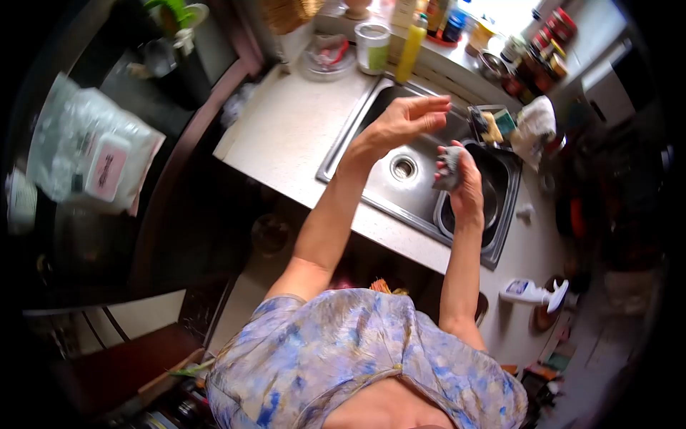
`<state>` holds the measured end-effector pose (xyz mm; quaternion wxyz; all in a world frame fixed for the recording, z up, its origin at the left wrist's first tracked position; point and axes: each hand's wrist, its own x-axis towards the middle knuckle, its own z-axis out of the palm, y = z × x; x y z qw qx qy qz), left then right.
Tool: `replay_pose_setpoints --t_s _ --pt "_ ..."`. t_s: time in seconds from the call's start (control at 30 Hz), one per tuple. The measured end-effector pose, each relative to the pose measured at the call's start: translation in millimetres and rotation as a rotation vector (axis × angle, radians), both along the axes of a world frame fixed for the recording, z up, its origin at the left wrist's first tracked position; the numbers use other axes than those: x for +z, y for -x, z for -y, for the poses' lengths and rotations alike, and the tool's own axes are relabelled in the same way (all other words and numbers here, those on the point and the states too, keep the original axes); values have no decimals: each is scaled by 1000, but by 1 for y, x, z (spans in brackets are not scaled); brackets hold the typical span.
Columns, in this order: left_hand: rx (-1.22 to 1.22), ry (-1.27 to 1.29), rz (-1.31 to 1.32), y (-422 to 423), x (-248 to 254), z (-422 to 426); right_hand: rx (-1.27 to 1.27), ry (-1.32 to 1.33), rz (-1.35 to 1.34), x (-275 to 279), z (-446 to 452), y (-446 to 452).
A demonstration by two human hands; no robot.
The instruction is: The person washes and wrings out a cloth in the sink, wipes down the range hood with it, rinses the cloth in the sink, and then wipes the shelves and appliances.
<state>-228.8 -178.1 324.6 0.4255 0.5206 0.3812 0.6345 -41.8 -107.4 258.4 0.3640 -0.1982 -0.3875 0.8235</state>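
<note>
Over the steel sink (421, 204), my left hand (407, 121) is held out with its fingers straight and nothing in it. My right hand (468, 186) is closed around a crumpled grey wad (448, 169); whether it is a cloth or a scouring pad I cannot tell. Below and between the two hands lies the round drain (404, 169). A dark tub (493, 207) sits in the sink's right part, partly hidden by my right hand and wrist. Near the right hand, at the sink's back edge, are a yellowish sponge (491, 127) and a green sponge (506, 123).
On the counter (275, 136) behind the sink stand a yellow bottle (411, 48) and a white tub (372, 48). A white cloth (536, 129) hangs beyond the right corner. A white spray bottle (529, 292) lies at the right. Jars and bottles (543, 53) line the windowsill.
</note>
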Motion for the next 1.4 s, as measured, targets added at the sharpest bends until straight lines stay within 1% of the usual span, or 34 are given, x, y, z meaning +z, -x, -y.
replay_pose_setpoints --t_s 0.03,0.07,0.1,0.13,0.17,0.23,0.27,0.3,0.33,0.37,0.43,0.47,0.5,0.57,0.6,0.63,0.67,0.7,0.73,0.77,0.8,0.83,0.87,0.9,0.93,0.97,1.0,1.03,1.1,1.2,1.27,1.4 --pt "-25 -126 240 7 10 5 10 19 -81 10 4 3" --pt "11 -139 233 12 -12 -4 29 53 -132 7 5 8" --pt "-29 203 406 17 -61 -22 42 97 -184 -4 6 12" --pt "-75 546 582 24 -92 -25 136 -104 70 -23 1 15" --pt "-47 529 585 21 -101 -12 -11 -452 425 -67 -7 18" --pt "433 580 -572 -5 -111 23 -22 -250 303 -55 18 26" --pt "659 608 -1161 -13 -116 42 20 -233 218 -46 26 30" --pt "613 626 -792 -15 -118 51 60 -207 133 -39 36 36" --pt "472 585 -421 -17 -110 68 153 -184 90 -36 41 39" --pt "331 515 -52 -21 -101 84 160 -183 75 -44 45 47" --pt "369 374 109 -30 -110 109 379 -259 79 -38 64 52" --pt "501 373 56 -35 -115 123 384 -250 110 -35 82 56" --pt "627 422 64 -41 -105 139 460 -220 136 -35 93 56" --pt "729 523 -170 -45 -102 170 450 -202 145 -25 129 55" --pt "733 636 -330 -56 -62 191 605 -243 193 -22 130 49" --pt "707 605 -538 -58 -48 211 590 -308 170 -32 133 50" --pt "755 518 -548 -58 -40 231 604 -233 130 -25 138 48" --pt "866 407 -600 -62 -10 252 617 -157 96 -9 143 43" --pt "994 411 -692 -65 25 274 581 -151 48 10 149 43" --pt "1133 339 -788 -69 59 300 555 -128 30 26 148 40" --pt "1278 177 -938 -75 94 325 568 -199 -85 52 144 39" --pt "1442 105 -790 -91 128 349 539 -309 -194 83 144 38" --pt "1533 9 -783 -106 154 376 453 -499 -255 111 141 38" --pt "1671 -129 -947 -125 182 398 415 -677 -122 136 133 29" --pt "1650 -440 -962 -138 204 420 267 -866 -249 168 144 23" --pt "1642 -506 -1078 -158 228 443 87 -1039 -366 199 156 18" --pt "1764 -676 -1025 -180 247 450 -15 -1144 -514 223 169 12" --pt "1743 -747 -1149 -200 264 463 -28 -1200 -641 238 183 6" --pt "1640 -765 -1392 -235 282 482 17 -1262 -824 261 215 4" --pt "1530 -621 -1637 -272 291 503 94 -1264 -968 279 265 14" --pt "1489 -507 -1731 -294 292 520 129 -1241 -1030 285 297 21" --pt "1488 -315 -1811 -323 282 567 217 -1188 -1118 291 369 30"
